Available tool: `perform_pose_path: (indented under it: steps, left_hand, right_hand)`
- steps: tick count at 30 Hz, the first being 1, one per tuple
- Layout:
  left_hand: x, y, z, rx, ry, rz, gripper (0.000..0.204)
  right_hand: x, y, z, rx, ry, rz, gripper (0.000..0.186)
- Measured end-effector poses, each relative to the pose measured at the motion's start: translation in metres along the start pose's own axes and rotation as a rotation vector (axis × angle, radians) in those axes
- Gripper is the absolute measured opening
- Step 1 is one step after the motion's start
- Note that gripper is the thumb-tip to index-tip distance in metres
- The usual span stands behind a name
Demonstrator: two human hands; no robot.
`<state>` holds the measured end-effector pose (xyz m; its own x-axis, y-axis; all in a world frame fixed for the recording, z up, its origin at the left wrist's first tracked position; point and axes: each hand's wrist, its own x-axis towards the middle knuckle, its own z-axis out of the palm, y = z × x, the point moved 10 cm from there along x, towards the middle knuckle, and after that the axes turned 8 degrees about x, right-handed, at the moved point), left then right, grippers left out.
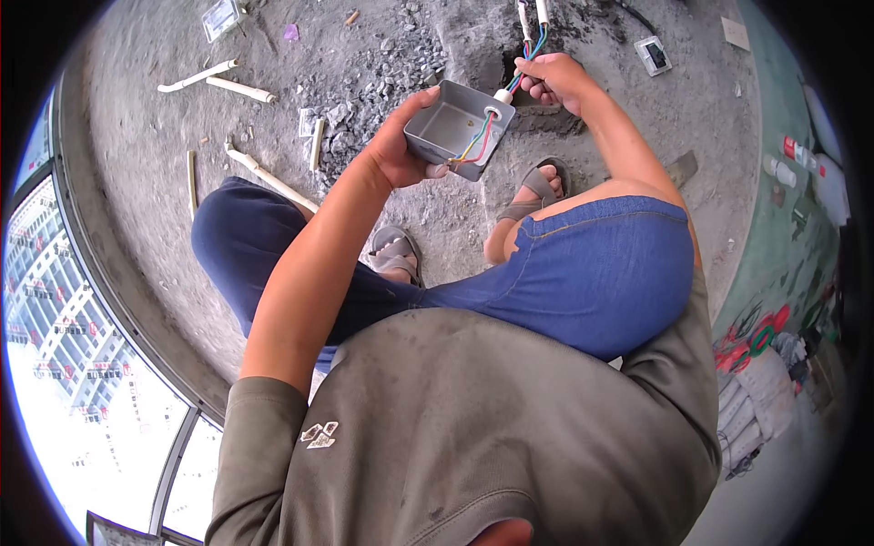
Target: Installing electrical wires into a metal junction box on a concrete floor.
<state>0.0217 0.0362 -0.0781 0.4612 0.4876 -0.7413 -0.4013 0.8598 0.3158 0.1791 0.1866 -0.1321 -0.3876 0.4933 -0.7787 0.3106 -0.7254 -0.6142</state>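
Note:
My left hand [401, 150] grips a grey open junction box [442, 123] by its left side and lower corner. A white fitting [503, 96] is on the box's upper right, and coloured wires [481, 138] run through it into the box. Beyond the box, my right hand [551, 84] pinches the bundle of wires between the fitting and two white conduit ends [543, 11] above a dark hole [508, 65] in the rough floor.
Rubble [382, 64] lies left of the hole, with loose white pipe pieces [238, 89] around it. A small electrical box [654, 56] is at upper right. My sandalled feet [396, 255] are below the box. Windows [73, 346] line the left; bags and clutter [756, 400] lie right.

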Motion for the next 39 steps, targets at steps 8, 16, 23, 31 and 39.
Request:
perform_pose_path:
  steps: [8, 16, 23, 31, 39]
  left_hand:
    - [-0.002, 0.009, 0.000, 0.350, 0.103, -0.017, 0.059]
    - [-0.012, 0.020, -0.027, 0.412, 0.374, 0.098, 0.066]
    - [-0.003, -0.007, -0.024, 0.509, 0.456, -0.004, 0.075]
    - [0.011, -0.004, -0.023, 0.581, 0.473, 0.004, 0.075]
    - [0.018, -0.033, -0.029, 0.115, 0.413, -0.115, 0.065]
  right_hand:
    - [0.005, -0.003, 0.005, -0.206, 0.085, -0.003, 0.025]
    - [0.007, 0.002, 0.000, -0.124, 0.075, 0.000, 0.025]
    - [0.004, 0.003, -0.004, -0.155, 0.144, -0.014, 0.025]
    - [-0.006, -0.003, -0.002, -0.231, 0.186, -0.032, 0.026]
    - [-0.011, -0.003, -0.001, -0.141, 0.147, -0.088, 0.030]
